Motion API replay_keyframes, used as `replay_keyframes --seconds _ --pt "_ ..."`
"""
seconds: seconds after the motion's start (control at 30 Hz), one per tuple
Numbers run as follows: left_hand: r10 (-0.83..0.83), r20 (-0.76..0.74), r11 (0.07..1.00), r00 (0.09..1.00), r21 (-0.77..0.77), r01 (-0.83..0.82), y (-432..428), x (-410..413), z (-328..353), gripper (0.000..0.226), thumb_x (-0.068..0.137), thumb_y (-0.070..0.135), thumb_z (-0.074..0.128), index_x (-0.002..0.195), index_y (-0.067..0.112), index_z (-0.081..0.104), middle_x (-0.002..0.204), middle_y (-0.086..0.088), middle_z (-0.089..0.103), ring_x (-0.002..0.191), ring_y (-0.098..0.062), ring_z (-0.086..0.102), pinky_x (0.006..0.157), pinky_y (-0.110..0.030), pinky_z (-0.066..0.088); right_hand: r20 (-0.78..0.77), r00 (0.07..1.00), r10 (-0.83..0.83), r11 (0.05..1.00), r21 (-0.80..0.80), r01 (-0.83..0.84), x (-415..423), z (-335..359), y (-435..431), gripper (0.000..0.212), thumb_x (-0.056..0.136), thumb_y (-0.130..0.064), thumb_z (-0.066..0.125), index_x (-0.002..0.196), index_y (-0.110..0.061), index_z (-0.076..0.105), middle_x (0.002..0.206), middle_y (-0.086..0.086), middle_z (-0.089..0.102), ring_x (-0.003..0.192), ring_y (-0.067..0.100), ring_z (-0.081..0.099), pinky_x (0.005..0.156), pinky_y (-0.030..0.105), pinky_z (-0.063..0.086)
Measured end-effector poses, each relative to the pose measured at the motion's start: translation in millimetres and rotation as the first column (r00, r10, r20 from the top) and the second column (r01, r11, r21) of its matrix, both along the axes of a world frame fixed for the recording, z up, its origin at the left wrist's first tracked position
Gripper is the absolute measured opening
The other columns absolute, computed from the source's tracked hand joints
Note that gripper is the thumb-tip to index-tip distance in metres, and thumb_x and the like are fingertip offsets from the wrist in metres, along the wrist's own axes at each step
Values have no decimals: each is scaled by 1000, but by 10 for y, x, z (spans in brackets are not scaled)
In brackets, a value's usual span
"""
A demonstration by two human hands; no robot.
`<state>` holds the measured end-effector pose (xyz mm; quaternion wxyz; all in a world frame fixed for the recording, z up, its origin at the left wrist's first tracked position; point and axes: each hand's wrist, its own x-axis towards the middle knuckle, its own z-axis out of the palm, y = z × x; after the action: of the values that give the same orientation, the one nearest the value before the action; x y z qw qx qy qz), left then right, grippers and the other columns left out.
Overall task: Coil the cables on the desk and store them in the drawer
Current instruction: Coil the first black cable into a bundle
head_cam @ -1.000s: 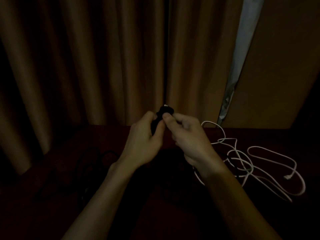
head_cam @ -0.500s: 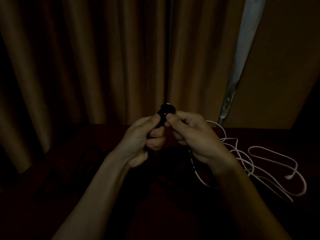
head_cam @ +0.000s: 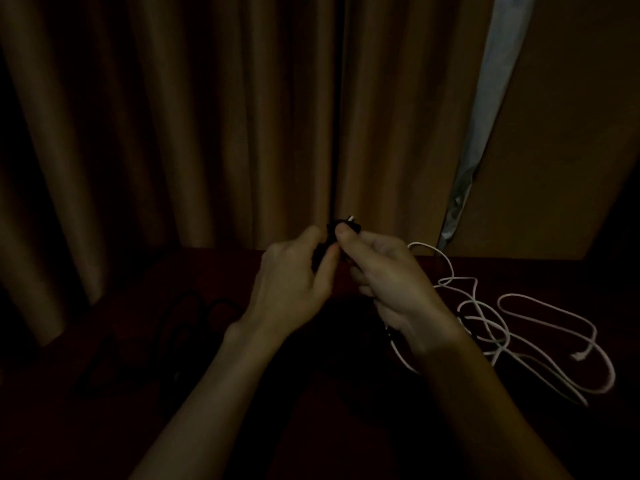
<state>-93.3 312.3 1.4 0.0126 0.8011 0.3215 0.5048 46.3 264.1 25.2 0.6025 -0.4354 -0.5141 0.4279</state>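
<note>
Black cable (head_cam: 341, 228): my left hand (head_cam: 291, 282) and right hand (head_cam: 391, 278) both pinch it. I'd wind evenly, avoiding white cable (head_cam: 549, 308) at 3 o'clock.

White cable (head_cam: 498, 327) loops sprawl right; black cable (head_cam: 194, 317) left; curtain (head_cam: 207, 133) behind.

One camera sits on the person's head. It looks forward and down, close over the desk (head_cam: 536, 275), and faces the curtain (head_cam: 207, 133) behind the desk's far edge

Black cable (head_cam: 334, 230) mostly hidden inside grip; dark cables (head_cam: 194, 317) left indistinct.
</note>
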Motion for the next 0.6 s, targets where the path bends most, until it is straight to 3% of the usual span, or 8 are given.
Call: replay_keyframes --seconds 0.07,0.1,0.17,0.27,0.4,0.43,0.5,0.6 --pt "-126 100 948 987 -282 150 -17 -38 74 21 101 22 59 86 8 58 64 5 61 51 -5 56 48 -19 39 28 998 57 998 32 -58 34 26 -27 28 104 -27 54 96 -5 69 48 -9 49 38 0 40 38 13 30" --pt "-206 176 864 962 -429 264 -42 -56 115 23 103 22 56 88 5 58 65 1 65 54 -5 61 51 -20 43 37 994 101 994 43 -103 36 34 -40 32 104 -27 53 100 1 69 51 -3 54 42 5 48 40 16 36" --pt "-338 375 600 863 -621 504 -108 -78 193 25 106 21 48 100 0 60 69 -9 68 64 -22 71 56 -26 50 60 980 189 980 52 -192 28 57 -79 40 104 -29 53 107 8 66 60 15 55 49 21 54 44 24 43" --pt "-369 548 302 751 -694 654 -146 -127 245 25 106 22 44 113 5 61 65 -15 64 62 -33 70 53 -30 50 67 970 233 970 50 -236 56 74 -110 42 105 -25 50 113 15 61 53 11 49 38 11 47 40 17 36" --pt "-356 714 52 604 -630 775 -83 -167 198 33 99 40 50 100 8 55 52 -1 41 35 -9 36 40 -22 20 146 972 184 976 92 -198 120 33 -21 43 96 -41 56 103 0 68 59 -1 36 44 4 25 41 17 19" --pt "-342 750 22 566 -595 803 -64 -159 177 33 100 41 48 95 10 57 52 3 36 35 -5 30 39 -21 16 150 974 168 978 97 -184 130 30 -5 46 94 -42 56 104 2 66 61 -3 39 45 3 25 41 17 19" --pt "-348 760 57 549 -567 822 -31 -121 137 35 100 41 48 88 14 66 54 6 31 38 -3 25 39 -20 14 150 976 156 980 97 -172 145 27 13 42 94 -42 56 102 -2 66 68 -2 47 45 2 26 41 15 19" --pt "-352 671 267 653 -596 757 -21 -43 99 32 101 39 50 86 14 63 55 6 32 40 -4 24 39 -18 17 142 978 149 985 70 -160 147 -4 19 32 102 -40 55 93 -10 61 71 10 37 48 8 25 43 20 15"
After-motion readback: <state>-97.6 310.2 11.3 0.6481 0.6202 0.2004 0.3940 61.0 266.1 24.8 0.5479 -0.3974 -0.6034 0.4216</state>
